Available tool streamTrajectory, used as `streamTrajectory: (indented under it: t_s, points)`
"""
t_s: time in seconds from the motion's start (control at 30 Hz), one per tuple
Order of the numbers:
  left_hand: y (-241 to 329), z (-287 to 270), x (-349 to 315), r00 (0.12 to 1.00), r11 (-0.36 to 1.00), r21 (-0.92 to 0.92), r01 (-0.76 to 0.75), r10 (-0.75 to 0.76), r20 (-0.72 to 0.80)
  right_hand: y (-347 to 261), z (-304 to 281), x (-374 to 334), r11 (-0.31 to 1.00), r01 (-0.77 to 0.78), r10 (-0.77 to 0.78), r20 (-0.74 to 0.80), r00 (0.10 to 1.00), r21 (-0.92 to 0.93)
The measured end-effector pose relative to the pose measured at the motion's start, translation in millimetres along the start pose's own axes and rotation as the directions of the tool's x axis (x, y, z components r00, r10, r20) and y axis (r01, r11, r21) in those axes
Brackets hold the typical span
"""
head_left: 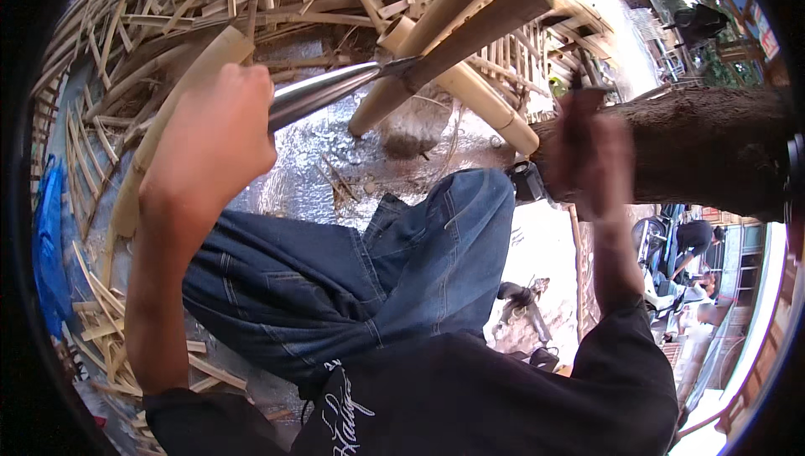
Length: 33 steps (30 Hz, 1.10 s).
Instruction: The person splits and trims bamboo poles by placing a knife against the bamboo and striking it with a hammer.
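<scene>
My left hand (220, 133) is closed in a fist around the near end of a long steel blade (329, 97), probably a machete; its handle is hidden in the fist. The blade's far end meets a split bamboo piece (482, 41) that leans up and away to the right. Under it, a round bamboo pole (480, 102) lies crosswise. To the right, my right hand (595, 158) is raised and smeared by motion. It looks closed, with a dark object (583, 108) at its top whose kind I cannot make out.
Many split bamboo strips (277, 11) are heaped at the far side. A thick bamboo piece (138, 171) stands beside my left arm. At right lies a tree trunk (696, 150). My jeans-clad legs (360, 263) are folded below. Blue plastic (52, 246) hangs far left; people (694, 242) are farther right.
</scene>
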<state>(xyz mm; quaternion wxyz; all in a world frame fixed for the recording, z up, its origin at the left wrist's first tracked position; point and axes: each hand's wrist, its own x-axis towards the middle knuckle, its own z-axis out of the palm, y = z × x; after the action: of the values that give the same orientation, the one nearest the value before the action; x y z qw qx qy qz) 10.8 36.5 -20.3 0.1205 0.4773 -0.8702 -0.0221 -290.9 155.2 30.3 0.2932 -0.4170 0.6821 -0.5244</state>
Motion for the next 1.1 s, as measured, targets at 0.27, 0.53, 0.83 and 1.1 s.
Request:
streamTrajectory:
  t_s: [0.27, 0.53, 0.83, 1.1]
  points:
    - [8.2, -16.5, 8.4, 0.950, 0.991, -0.025, 0.134, -0.121, 0.289, 64.8, 35.8, 23.4, 0.918, -0.219, 0.316, 0.278, 0.907, -0.330]
    - [-1.4, -0.2, 4.7, 0.993, 0.996, -0.022, 0.083, -0.081, 0.084, 15.3, 12.9, -0.7, 0.880, 0.230, -0.291, 0.089, 0.953, 0.415]
    - [-10.5, 4.3, 1.8, 0.993, 0.993, -0.046, 0.106, -0.103, 0.054, -5.9, -12.3, 3.9, 0.965, 0.154, -0.207, 0.251, 0.946, 0.214]
    - [-7.5, 6.7, 1.5, 0.972, 0.983, -0.082, 0.164, -0.147, 0.183, 68.1, 44.9, 15.7, 0.921, -0.279, 0.337, 0.196, 0.921, -0.272]
